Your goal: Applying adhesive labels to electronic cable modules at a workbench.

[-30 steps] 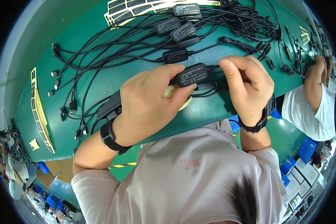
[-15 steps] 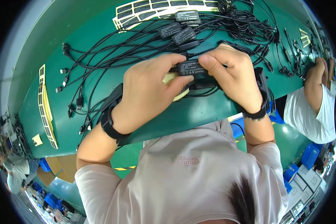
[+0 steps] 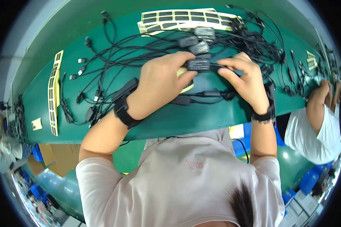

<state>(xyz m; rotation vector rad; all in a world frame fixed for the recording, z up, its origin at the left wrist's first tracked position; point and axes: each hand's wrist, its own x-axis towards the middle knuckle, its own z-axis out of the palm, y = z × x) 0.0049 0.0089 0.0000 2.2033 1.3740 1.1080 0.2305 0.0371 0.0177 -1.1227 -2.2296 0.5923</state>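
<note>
Between the thumb and fingers of my left hand (image 3: 159, 85) is the small black box of a charging cable (image 3: 199, 65), its labelled face up. From the box's right end the black cord runs to my right hand (image 3: 243, 77), whose thumb and forefinger close around it. Part of a pale yellow sheet (image 3: 187, 89) shows beneath my left hand. Just beyond the held box lie several more cable boxes, among them one labelled box (image 3: 204, 33) and another labelled box (image 3: 199, 48). Nearer to me, cables with slim black boxes (image 3: 211, 93) rest on the green table.
Yellow-backed sheets of black labels (image 3: 178, 17) lie at the back, with another label strip (image 3: 53, 94) at the left. A cable tangle (image 3: 254, 45) sits at the back right; loose plugs (image 3: 82, 60) spread leftward. A co-worker in white (image 3: 310, 132) is at the right.
My right thumb and forefinger have moved off the box's right end onto its cord. My left hand still grips the box. The whole view has shifted slightly.
</note>
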